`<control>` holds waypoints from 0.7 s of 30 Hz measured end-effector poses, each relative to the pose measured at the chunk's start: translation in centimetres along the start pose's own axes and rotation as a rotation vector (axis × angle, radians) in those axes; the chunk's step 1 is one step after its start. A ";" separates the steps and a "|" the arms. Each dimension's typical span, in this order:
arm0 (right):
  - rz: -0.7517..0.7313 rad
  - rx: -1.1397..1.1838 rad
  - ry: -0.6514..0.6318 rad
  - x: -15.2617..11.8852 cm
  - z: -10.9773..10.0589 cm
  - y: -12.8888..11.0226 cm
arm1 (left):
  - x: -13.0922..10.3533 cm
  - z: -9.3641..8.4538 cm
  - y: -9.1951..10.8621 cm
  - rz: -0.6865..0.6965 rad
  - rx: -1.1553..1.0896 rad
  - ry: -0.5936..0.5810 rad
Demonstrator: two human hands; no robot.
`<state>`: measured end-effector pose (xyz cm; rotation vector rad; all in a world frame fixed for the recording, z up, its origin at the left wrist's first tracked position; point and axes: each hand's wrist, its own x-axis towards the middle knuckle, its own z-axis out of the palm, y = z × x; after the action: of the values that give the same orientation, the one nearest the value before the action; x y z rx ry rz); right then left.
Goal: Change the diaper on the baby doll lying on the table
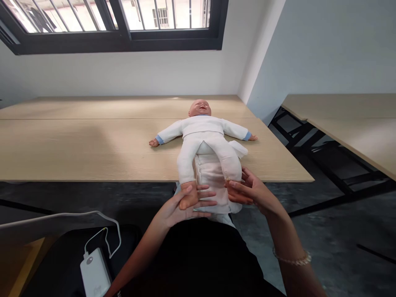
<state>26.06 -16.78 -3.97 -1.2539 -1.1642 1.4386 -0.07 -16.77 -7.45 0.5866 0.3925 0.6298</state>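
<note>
A baby doll in white clothes with blue cuffs lies on its back on the wooden table, arms spread, head toward the wall. Its legs reach over the near edge. My left hand is at the foot on the left, thumb on the ankle and fingers stretched loosely behind it. Around the other foot, my right hand has its thumb on top and fingers at the side. A white padded cloth lies beneath the legs and hangs over the edge. Beside the doll's hip a white flap sticks out.
The table's near edge runs just above my lap. At lower left a white power bank with a cable rests on a black seat. Another table stands to the right, and a barred window is above.
</note>
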 end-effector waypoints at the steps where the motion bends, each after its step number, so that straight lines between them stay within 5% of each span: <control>1: 0.000 -0.014 -0.005 -0.1 -0.5 0.1 | -0.6 -0.3 0.3 0.005 0.034 0.042; 13: 0.048 -0.177 0.093 -0.7 -3.7 -0.7 | -1.7 -1.8 1.2 0.102 0.173 0.497; 18: -0.065 -0.505 0.304 -1.2 -3.5 0.3 | -0.7 -1.9 -0.4 0.032 -0.027 0.329; 21: -0.342 -0.935 0.558 -1.8 -2.2 0.5 | 0.3 -1.3 -1.3 0.007 -0.111 0.233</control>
<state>28.45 -18.45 -4.27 -1.7893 -1.5864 0.1952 0.06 -16.96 -9.26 0.4095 0.5705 0.7245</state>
